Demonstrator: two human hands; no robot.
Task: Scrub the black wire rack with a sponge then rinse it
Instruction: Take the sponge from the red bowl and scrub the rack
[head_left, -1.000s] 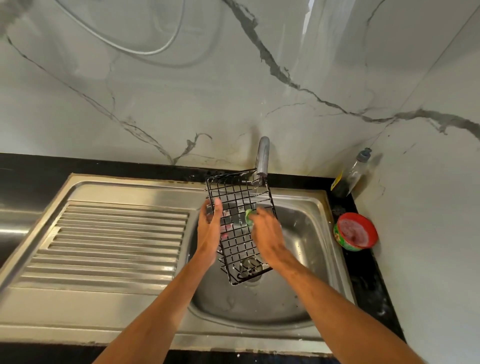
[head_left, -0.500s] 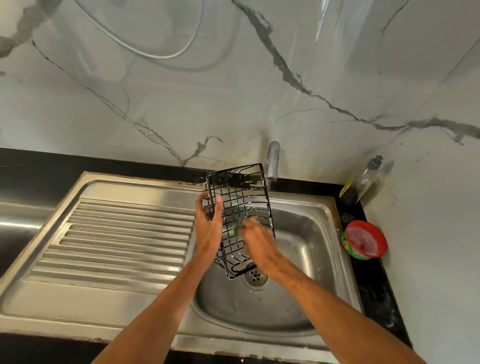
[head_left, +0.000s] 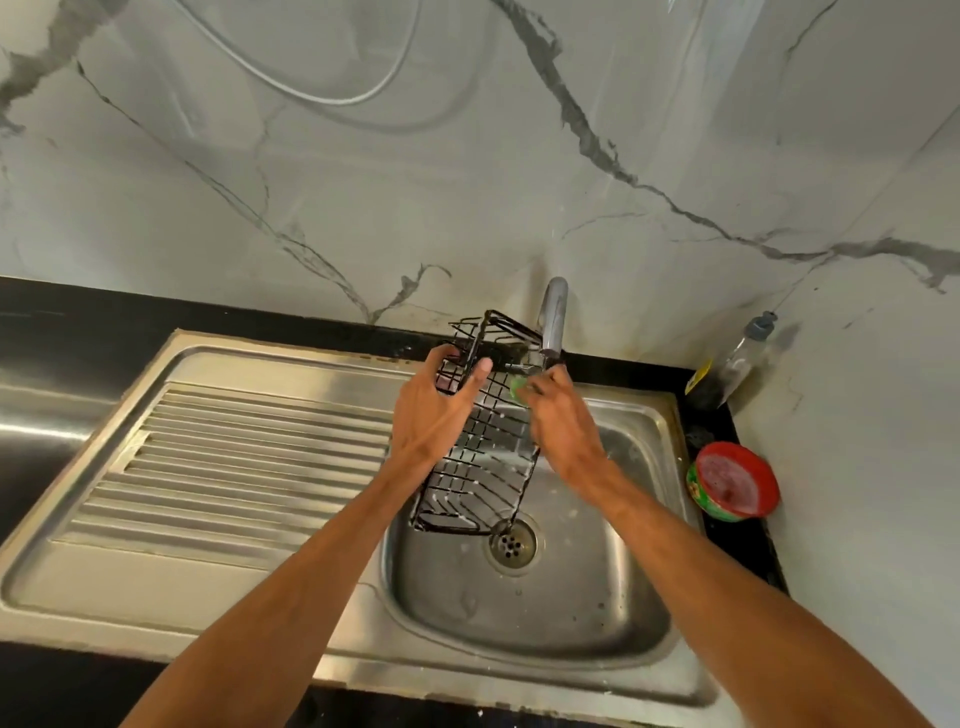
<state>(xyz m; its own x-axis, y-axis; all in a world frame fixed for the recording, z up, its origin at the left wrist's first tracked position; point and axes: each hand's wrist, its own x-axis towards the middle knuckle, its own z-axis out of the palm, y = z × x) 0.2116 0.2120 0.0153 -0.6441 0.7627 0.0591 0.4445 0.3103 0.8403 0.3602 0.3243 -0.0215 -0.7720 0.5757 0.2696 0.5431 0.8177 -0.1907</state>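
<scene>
Over the steel sink (head_left: 623, 639) basin, the black wire rack (head_left: 480, 457) tilts, its low end near the drain (head_left: 511, 543). The left hand (head_left: 431, 410) clasps its upper left edge; the right hand (head_left: 563, 421) presses a green sponge (head_left: 517, 387) at the far end, beneath the tap (head_left: 553, 317).

Two bare forearms, no sleeves, left hand (head_left: 434, 410) and right hand (head_left: 563, 423) ungloved, short nails

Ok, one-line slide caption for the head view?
Left hand holds soapy black wire rack over the sink while right hand scrubs with green sponge.
</scene>
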